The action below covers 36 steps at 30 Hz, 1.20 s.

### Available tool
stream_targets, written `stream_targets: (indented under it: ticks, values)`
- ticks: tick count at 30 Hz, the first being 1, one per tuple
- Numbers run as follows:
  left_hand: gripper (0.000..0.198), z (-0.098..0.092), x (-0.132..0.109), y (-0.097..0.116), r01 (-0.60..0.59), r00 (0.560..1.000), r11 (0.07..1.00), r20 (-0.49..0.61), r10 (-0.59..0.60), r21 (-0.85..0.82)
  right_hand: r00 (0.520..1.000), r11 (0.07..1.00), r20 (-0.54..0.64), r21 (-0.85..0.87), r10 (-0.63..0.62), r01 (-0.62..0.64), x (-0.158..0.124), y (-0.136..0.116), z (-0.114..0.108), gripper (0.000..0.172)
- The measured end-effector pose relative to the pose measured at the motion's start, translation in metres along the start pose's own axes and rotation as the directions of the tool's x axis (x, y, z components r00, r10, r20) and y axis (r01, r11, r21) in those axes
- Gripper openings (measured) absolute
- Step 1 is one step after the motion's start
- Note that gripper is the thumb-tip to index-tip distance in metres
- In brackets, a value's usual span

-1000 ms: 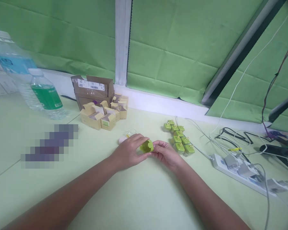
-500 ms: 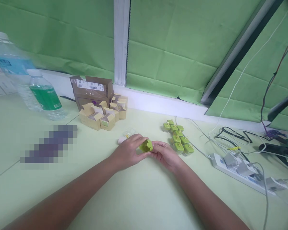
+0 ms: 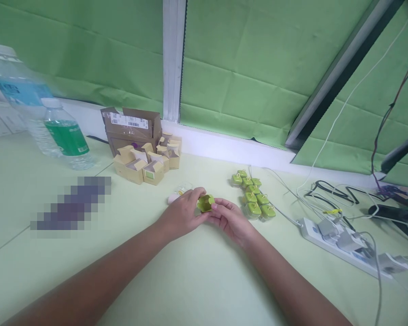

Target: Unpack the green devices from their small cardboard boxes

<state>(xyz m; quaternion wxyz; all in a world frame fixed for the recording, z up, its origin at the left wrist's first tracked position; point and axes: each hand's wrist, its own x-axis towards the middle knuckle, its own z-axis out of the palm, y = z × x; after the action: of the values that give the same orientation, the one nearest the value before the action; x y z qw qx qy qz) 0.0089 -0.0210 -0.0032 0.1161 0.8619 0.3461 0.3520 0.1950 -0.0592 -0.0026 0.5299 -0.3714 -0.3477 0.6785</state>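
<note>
Two hands pinch now: left hand [image 3: 182, 213] and right hand [image 3: 231, 220] grip a small green cap [image 3: 205, 203] between fingertips; next move seems to need steady pressure.

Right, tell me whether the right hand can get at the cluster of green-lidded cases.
Probably yes. The cluster of green-lidded cases sits just past the right hand, with nothing between them. Its fingers are on the green piece, though, so it would likely have to let go first.
</note>
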Motion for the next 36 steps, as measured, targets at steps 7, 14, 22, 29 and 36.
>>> stream_targets:
  ticks: [7, 14, 22, 29, 36]
  values:
    - [0.027, 0.003, 0.0, -0.003, -0.164, 0.985, 0.986, -0.055, 0.164, 0.005, 0.999, 1.0, -0.035, -0.008, -0.017, 0.017, 0.002, -0.002, 0.0, 0.034]
    - [0.017, 0.011, 0.001, -0.007, -0.196, 0.968, 0.98, -0.155, 0.197, 0.023, 1.0, 1.0, -0.029, -0.007, -0.003, 0.003, 0.0, -0.001, 0.003, 0.035]
    - [0.009, 0.003, 0.003, 0.004, -0.187, 0.979, 0.982, -0.081, 0.184, -0.02, 0.999, 0.998, 0.017, 0.054, 0.042, -0.043, -0.003, -0.001, 0.004, 0.038]
    - [0.006, -0.009, 0.003, 0.008, -0.1, 0.989, 0.99, -0.118, 0.088, -0.098, 0.999, 0.998, -0.023, 0.056, 0.028, -0.027, -0.001, -0.01, 0.001, 0.034]
    - [0.008, -0.02, 0.01, -0.005, 0.066, 0.993, 0.997, -0.101, -0.063, 0.027, 0.99, 0.99, -0.097, 0.107, 0.1, -0.089, 0.007, -0.013, -0.013, 0.023]
